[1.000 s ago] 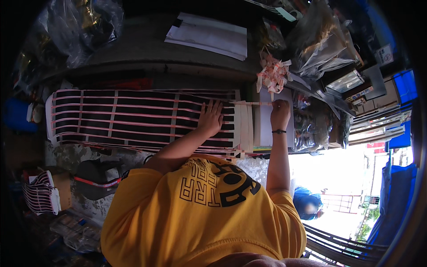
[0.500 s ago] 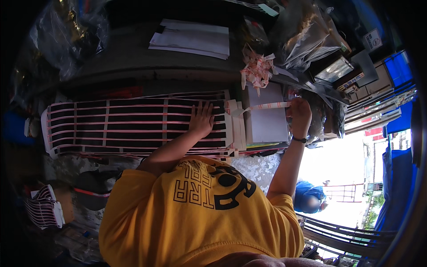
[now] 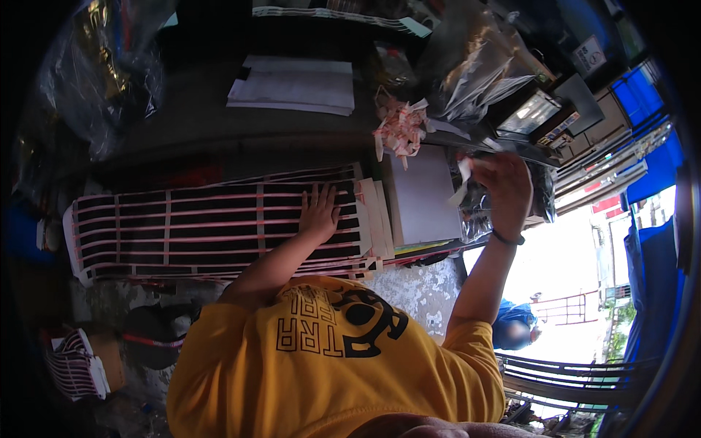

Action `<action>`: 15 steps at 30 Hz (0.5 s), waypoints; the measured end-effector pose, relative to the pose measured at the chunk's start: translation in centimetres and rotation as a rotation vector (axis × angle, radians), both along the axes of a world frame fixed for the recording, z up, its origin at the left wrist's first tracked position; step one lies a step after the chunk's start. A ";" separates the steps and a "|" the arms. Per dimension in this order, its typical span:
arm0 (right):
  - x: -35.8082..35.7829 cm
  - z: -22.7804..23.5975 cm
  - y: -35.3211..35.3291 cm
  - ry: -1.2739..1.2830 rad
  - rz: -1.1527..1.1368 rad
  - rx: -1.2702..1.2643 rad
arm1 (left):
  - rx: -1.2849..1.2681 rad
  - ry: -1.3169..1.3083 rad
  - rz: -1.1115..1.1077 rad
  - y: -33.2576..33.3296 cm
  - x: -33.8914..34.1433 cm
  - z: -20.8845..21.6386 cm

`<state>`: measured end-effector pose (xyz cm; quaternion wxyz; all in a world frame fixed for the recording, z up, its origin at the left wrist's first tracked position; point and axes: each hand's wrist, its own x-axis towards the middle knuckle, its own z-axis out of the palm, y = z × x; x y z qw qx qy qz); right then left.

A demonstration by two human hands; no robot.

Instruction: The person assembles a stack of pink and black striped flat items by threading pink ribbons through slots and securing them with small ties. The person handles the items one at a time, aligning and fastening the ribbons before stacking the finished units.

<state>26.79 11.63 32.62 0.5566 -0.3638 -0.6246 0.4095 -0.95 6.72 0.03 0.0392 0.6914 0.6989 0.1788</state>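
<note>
The left hand [image 3: 319,217] lies at the centre of the frame, palm down on the striped sheets [image 3: 212,215], its fingers slightly spread and laid flat, clenching nothing; the sheets stretch from the left of the frame to the middle, black with long pink-and-white lines and a few pale cross bands, their pale ends [image 3: 374,219] fanned out in layers just right of the hand; the right hand [image 3: 502,186], right of centre, is raised and blurred, its bent fingers grasping a pale strip [image 3: 463,181] that hangs from them toward the left, well apart from the sheets; how each finger sits on the strip cannot be told through the blur; a dark wristband [image 3: 507,239] circles that wrist.

Between the two hands lies a stack of white paper [image 3: 427,201]; above it, a tangled clump of pink-and-white strips [image 3: 401,125] sits near the paper's upper edge; more white papers [image 3: 292,86] rest at the upper middle, with a clear plastic bag [image 3: 478,66] at the upper right and another bag [image 3: 102,87] at the upper left; a yellow shirt [image 3: 343,394] fills the lower middle; a person in blue [image 3: 515,325] shows at the lower right.
</note>
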 end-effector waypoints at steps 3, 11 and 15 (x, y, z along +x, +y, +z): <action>-3.7 0.6 1.8 0.127 0.096 0.012 | 0.026 0.024 -0.001 -0.1 0.0 0.1; -12.3 -7.0 5.2 -0.856 -0.352 0.659 | 0.049 -0.022 -0.007 0.0 -0.1 -0.3; -13.2 -8.6 2.7 -0.914 -0.482 0.627 | 0.050 -0.037 -0.015 -0.1 -0.1 -0.7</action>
